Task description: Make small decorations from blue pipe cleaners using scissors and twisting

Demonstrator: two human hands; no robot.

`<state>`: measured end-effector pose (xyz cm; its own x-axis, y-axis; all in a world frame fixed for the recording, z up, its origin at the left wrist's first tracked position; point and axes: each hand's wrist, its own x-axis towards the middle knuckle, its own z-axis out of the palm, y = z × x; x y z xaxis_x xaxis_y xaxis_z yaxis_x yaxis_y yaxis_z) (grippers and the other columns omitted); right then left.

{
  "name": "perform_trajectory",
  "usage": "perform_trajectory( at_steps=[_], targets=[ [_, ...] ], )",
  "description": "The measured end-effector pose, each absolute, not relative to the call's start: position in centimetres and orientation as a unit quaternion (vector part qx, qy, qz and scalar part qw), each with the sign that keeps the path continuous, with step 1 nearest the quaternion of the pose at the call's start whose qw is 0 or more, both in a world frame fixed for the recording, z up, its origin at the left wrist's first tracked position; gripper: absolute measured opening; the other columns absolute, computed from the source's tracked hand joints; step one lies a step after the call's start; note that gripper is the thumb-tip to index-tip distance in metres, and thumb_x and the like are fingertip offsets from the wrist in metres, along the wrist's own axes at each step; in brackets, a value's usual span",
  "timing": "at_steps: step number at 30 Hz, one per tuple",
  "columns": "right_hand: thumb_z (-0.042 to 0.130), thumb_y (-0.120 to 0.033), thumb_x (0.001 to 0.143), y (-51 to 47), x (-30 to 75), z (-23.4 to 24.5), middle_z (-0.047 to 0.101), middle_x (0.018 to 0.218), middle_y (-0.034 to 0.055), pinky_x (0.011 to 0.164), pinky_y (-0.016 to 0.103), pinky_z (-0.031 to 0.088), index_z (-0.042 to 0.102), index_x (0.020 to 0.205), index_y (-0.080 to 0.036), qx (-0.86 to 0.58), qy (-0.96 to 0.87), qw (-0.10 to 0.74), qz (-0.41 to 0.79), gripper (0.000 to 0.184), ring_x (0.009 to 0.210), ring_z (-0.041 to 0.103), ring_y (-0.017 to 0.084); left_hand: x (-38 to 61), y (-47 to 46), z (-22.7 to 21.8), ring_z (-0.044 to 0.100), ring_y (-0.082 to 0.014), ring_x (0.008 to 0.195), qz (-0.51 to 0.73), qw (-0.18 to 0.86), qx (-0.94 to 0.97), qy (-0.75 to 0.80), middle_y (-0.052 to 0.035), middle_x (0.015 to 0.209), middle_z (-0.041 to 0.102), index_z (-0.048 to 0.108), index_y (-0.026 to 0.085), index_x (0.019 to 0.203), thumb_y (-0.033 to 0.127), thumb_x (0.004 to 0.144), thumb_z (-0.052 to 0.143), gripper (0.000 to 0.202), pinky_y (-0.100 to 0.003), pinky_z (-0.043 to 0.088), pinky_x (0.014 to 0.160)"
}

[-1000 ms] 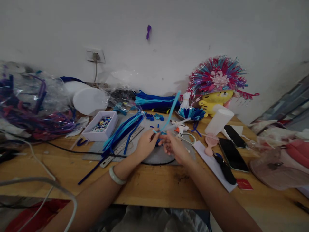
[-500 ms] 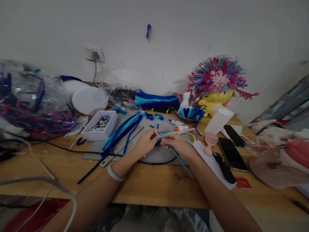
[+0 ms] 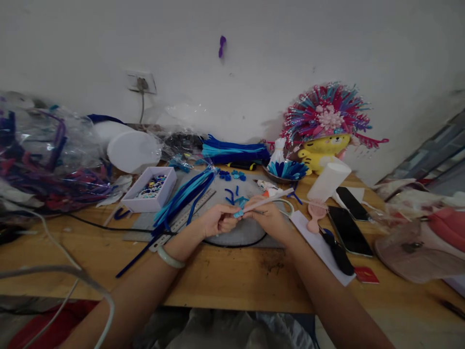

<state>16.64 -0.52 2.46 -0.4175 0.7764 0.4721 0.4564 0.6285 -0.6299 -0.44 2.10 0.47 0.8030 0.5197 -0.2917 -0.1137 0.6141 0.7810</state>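
My left hand (image 3: 217, 221) and my right hand (image 3: 269, 216) meet over a grey felt mat (image 3: 242, 234) on the wooden table. Both are closed in a pinch. Between the fingertips sits a short, curled bit of light blue pipe cleaner (image 3: 239, 213), which my left hand pinches. My right hand holds a thin pale stick (image 3: 271, 199) that runs from the blue bit up to the right. A pale bangle (image 3: 167, 258) is on my left wrist. Small blue bent pieces (image 3: 232, 195) lie on the mat just beyond the hands.
A bundle of blue pipe cleaners (image 3: 187, 194) and a ruler (image 3: 183, 219) lie left of the mat, by a white bead box (image 3: 150, 189). Right: glue gun (image 3: 269, 187), scissors (image 3: 287, 207), pink comb (image 3: 314, 218), two phones (image 3: 349, 229), white cylinder (image 3: 329, 179), decorated yellow plush (image 3: 326, 131). Plastic bags (image 3: 47, 150) fill the left.
The long light blue pipe cleaner stood upright, then swung down towards me; now only a short curled bit shows between my fingertips. Both hands have shifted slightly towards me.
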Motion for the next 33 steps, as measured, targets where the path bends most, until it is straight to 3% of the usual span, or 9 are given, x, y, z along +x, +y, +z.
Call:
perform_trajectory(
  at_steps=[8, 13, 17, 19, 21, 24, 28, 33],
  targets=[
    [0.049, -0.013, 0.079, -0.8, 17.2, 3.0, 0.066, 0.08, -0.0008, 0.082, 0.034, 0.031, 0.063, 0.074, -0.022, -0.362, -0.862, 0.322, 0.149, 0.018, 0.084, 0.054, 0.015, -0.9, 2.1, 0.3, 0.012, -0.0029, 0.031, 0.137, 0.862, 0.43, 0.233, 0.0091, 0.036, 0.02, 0.055, 0.009, 0.067, 0.029, 0.068, 0.051, 0.02, -0.018, 0.006, 0.033],
    [0.048, -0.012, 0.079, -0.6, 17.5, 2.5, 0.065, 0.085, -0.0001, 0.083, 0.035, 0.027, 0.064, 0.08, -0.024, -0.384, -0.862, 0.326, 0.06, 0.02, 0.088, 0.053, 0.016, -0.6, 1.8, 0.7, 0.012, -0.0028, 0.034, 0.131, 0.84, 0.47, 0.238, 0.0091, 0.041, 0.023, 0.058, 0.01, 0.074, 0.032, 0.069, 0.054, 0.023, -0.019, 0.005, 0.035],
    [0.055, -0.023, 0.076, -0.4, 17.1, 1.9, 0.063, 0.092, 0.0031, 0.087, 0.039, 0.027, 0.064, 0.082, -0.025, -0.446, -0.813, 0.374, 0.008, 0.012, 0.093, 0.051, 0.019, -0.2, 1.5, 1.1, 0.017, -0.0032, 0.036, 0.18, 0.76, 0.55, 0.294, 0.0077, 0.042, 0.03, 0.053, 0.013, 0.062, 0.034, 0.067, 0.058, 0.022, -0.021, 0.009, 0.038],
    [0.055, -0.023, 0.074, -0.2, 16.9, 1.6, 0.061, 0.095, 0.0055, 0.088, 0.04, 0.029, 0.063, 0.088, -0.023, -0.486, -0.77, 0.413, 0.02, 0.016, 0.095, 0.05, 0.021, 0.1, 1.4, 1.2, 0.023, -0.0041, 0.039, 0.247, 0.689, 0.6, 0.322, 0.006, 0.044, 0.034, 0.048, 0.014, 0.053, 0.034, 0.068, 0.058, 0.027, -0.021, 0.014, 0.04],
    [0.054, -0.021, 0.072, 0.0, 16.8, 1.3, 0.061, 0.093, 0.0072, 0.083, 0.038, 0.036, 0.06, 0.091, -0.019, -0.526, -0.722, 0.441, 0.083, 0.02, 0.091, 0.052, 0.02, 0.5, 1.3, 1.2, 0.028, -0.0056, 0.044, 0.31, 0.611, 0.645, 0.339, 0.0052, 0.047, 0.036, 0.048, 0.014, 0.052, 0.036, 0.07, 0.055, 0.029, -0.021, 0.019, 0.043],
    [0.052, -0.022, 0.07, 0.1, 16.5, 1.3, 0.062, 0.075, 0.0041, 0.063, 0.029, 0.043, 0.059, 0.081, -0.017, -0.56, -0.663, 0.42, 0.265, 0.013, 0.068, 0.055, 0.016, 0.9, 1.2, 1.1, 0.036, -0.0087, 0.052, 0.367, 0.479, 0.705, 0.371, 0.0037, 0.053, 0.043, 0.057, 0.015, 0.064, 0.036, 0.074, 0.049, 0.025, -0.021, 0.026, 0.05],
    [0.047, -0.031, 0.074, -0.4, 15.8, 1.8, 0.054, 0.055, -0.0016, 0.042, 0.02, 0.033, 0.056, 0.066, -0.016, -0.539, -0.553, 0.395, 0.497, 0.019, 0.042, 0.045, 0.008, 0.7, 1.1, 1.1, 0.044, -0.0122, 0.06, 0.372, 0.262, 0.793, 0.406, 0.0003, 0.059, 0.05, 0.061, 0.017, 0.066, 0.029, 0.078, 0.045, 0.024, -0.023, 0.031, 0.057],
    [0.043, -0.04, 0.077, -1.1, 15.6, 2.6, 0.055, 0.055, -0.001, 0.037, 0.017, 0.028, 0.059, 0.069, -0.015, -0.463, -0.415, 0.388, 0.68, 0.03, 0.041, 0.045, 0.005, 0.1, 1.1, 1.0, 0.051, -0.0157, 0.068, 0.305, 0.085, 0.859, 0.402, -0.005, 0.071, 0.057, 0.064, 0.02, 0.091, 0.025, 0.081, 0.041, 0.026, -0.024, 0.034, 0.06]
  ],
)
